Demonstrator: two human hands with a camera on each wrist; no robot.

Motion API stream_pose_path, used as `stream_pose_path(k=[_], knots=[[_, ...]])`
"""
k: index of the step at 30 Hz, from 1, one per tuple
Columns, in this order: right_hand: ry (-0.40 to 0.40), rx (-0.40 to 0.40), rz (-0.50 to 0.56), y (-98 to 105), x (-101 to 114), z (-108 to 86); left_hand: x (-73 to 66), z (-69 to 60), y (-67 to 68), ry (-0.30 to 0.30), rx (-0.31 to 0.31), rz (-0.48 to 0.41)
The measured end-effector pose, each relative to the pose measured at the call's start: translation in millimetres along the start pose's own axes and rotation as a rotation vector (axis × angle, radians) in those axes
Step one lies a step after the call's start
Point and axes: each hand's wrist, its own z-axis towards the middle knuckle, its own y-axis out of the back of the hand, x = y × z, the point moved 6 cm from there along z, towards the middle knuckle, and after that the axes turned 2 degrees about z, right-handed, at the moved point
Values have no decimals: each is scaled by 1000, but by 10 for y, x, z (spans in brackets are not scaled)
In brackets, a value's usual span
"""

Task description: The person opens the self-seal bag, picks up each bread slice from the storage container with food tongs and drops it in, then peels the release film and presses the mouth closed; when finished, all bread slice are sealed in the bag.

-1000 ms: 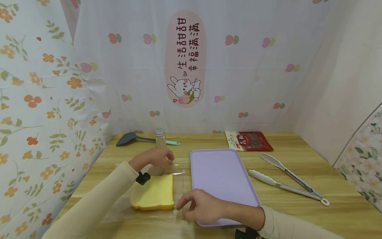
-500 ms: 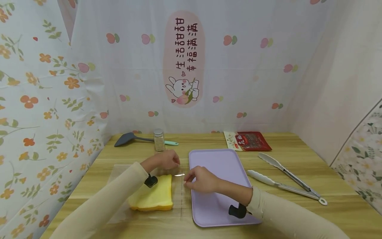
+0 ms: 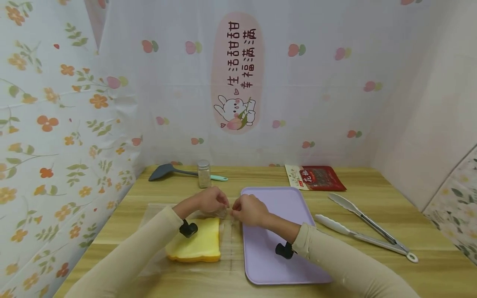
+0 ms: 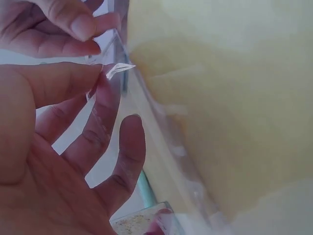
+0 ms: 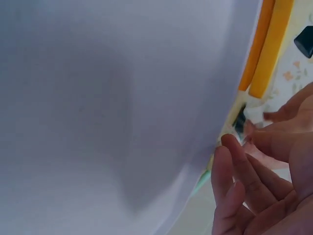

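My left hand (image 3: 211, 200) pinches the edge of a clear plastic bag (image 3: 226, 252) between thumb and forefinger; the left wrist view shows the bent film (image 4: 120, 70) at the fingertips. Facing it, my right hand (image 3: 250, 210) has thumb and forefinger at the same edge and seems to pinch it too, above the tray's left side. A thick yellow bread slice (image 3: 199, 242) with an orange-brown crust lies flat to the left. The bag spreads around it; whether the bread is inside or beneath the film, I cannot tell. My left forearm covers the slice's far left corner.
A lilac tray (image 3: 275, 265) stands right of the bread, under my right forearm. Farther right lie open white-tipped tongs (image 3: 367, 236). Along the back are a dark spatula (image 3: 162, 171), a glass spice jar (image 3: 204, 176) and a red spice packet (image 3: 318, 179).
My right hand has moved away from me, from the bread's near right corner to the bag's far edge. My left hand has shifted slightly right, so the two hands now meet at the film.
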Motion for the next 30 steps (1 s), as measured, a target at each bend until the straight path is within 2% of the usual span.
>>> stream_pose_path(k=[5,11,22,30], knots=[[-12,-15,12,-10,-60,33,9,-9,-37,-43,2,-37],[16,-23,57,-19,-88,71,-18,-14,-56,-99,14,-72],[76,5,168,-29,-76,76,-21,-38,-68,-74,18,-140],[89,8,187,-35,-58,87,-29,-50,-71,-99,19,-169]])
